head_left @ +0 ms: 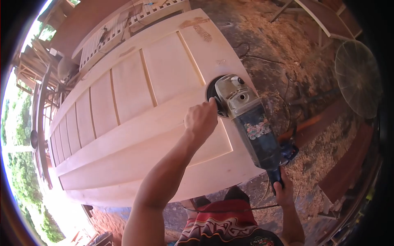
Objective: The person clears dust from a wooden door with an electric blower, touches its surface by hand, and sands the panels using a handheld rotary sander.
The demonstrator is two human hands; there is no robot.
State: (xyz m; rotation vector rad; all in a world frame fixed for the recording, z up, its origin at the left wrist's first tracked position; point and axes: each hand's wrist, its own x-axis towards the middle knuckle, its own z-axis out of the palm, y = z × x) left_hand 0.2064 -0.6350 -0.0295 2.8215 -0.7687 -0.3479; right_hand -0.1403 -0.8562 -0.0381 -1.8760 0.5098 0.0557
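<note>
A large angle grinder (255,131) with a grey metal head and a dark blue body lies across the right-hand part of a pale wooden panelled door (164,119). Its round black disc (212,91) rests on or just over the wood; I cannot tell whether it is spinning. My left hand (201,119) is closed at the side handle by the grinder's head, and the handle is mostly hidden by the fingers. Around the rear handle, past the door's edge, my right hand (285,188) is wrapped. A brown filler-like patch (201,33) marks the door's far corner.
Wood shavings (316,164) cover the floor to the right. A round fan guard (356,78) stands at the far right. Another slatted wooden piece (135,18) lies beyond the door. A thin dark cable (262,208) crosses near my waist, and a blue tool (289,151) sits below the grinder.
</note>
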